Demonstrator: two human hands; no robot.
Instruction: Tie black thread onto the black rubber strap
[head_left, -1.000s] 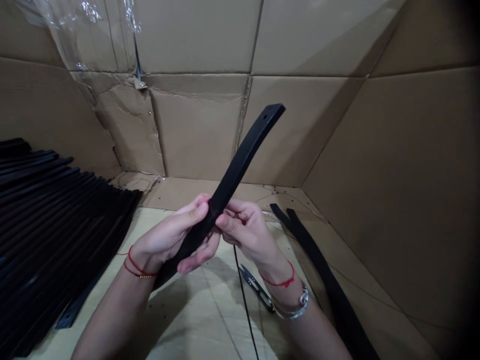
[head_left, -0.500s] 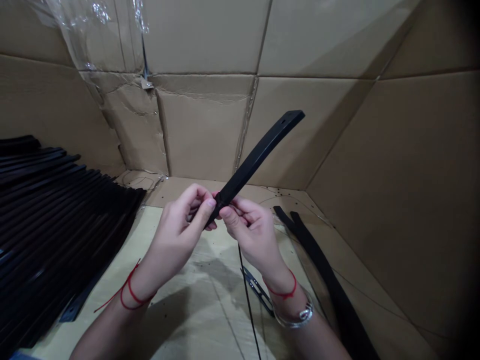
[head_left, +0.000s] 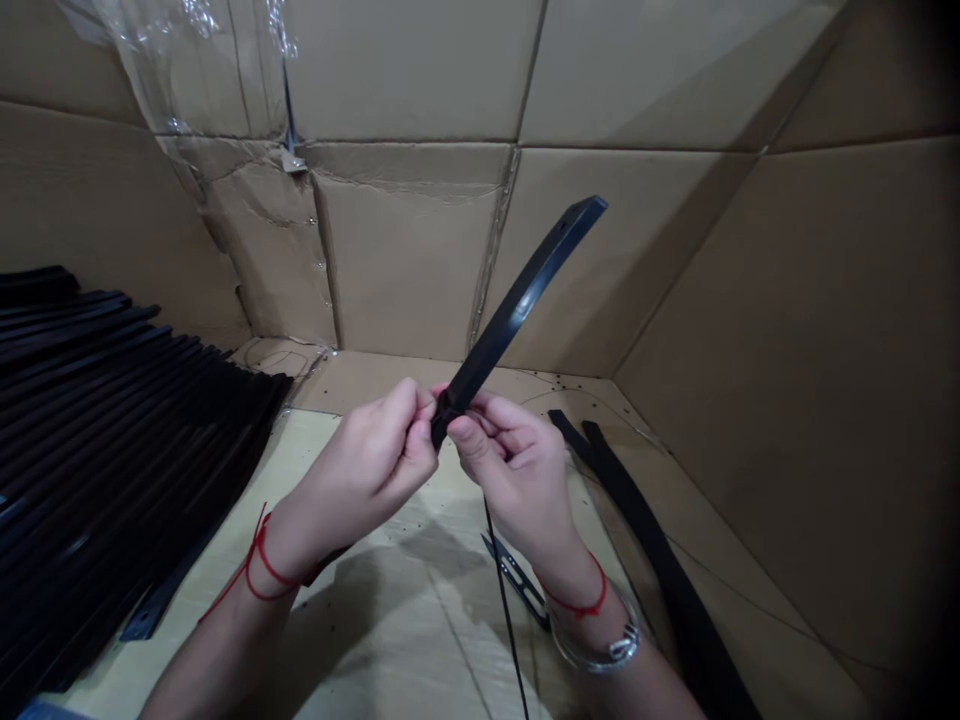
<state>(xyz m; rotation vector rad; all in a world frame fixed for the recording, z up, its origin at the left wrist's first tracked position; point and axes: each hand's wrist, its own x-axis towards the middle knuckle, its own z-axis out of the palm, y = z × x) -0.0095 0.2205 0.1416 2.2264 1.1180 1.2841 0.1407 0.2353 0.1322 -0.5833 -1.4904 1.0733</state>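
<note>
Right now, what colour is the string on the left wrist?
Red string, clearest in the head view.

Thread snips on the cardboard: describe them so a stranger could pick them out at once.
Start at the cardboard-lined corner and look down to the pale cardboard floor, just below the right hand. A small pair of thread snips lies there, beside a thin black cord. Unlike the long black straps stacked at the left and lying at the right, they are short and metal-bladed.
</note>
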